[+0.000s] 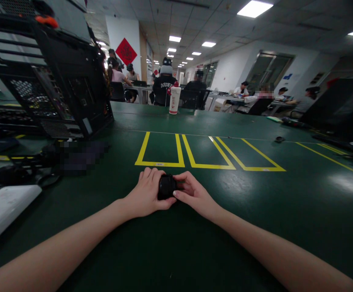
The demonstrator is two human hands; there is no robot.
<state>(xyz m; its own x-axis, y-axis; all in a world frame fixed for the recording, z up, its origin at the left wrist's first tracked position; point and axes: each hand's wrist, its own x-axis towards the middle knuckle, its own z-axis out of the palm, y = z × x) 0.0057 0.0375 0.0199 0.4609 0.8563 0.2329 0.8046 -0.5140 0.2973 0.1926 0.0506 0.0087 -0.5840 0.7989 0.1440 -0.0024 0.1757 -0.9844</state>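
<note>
A small black rounded object [167, 186] is held between both hands just above or on the green table [170, 247], in front of the yellow tape outlines [161, 164]. My left hand [146, 192] wraps round its left side, with the thumb along the near edge. From the right, my right hand [196, 196] grips it with thumb and fingertips. What the object is cannot be made out.
An open black computer case [69, 89] stands at the back left, with dark cables and a white device [6, 211] nearer. Beyond the outlines is a white cup [174, 99]. A small dark round part [279, 139] lies to the right. People sit at tables behind.
</note>
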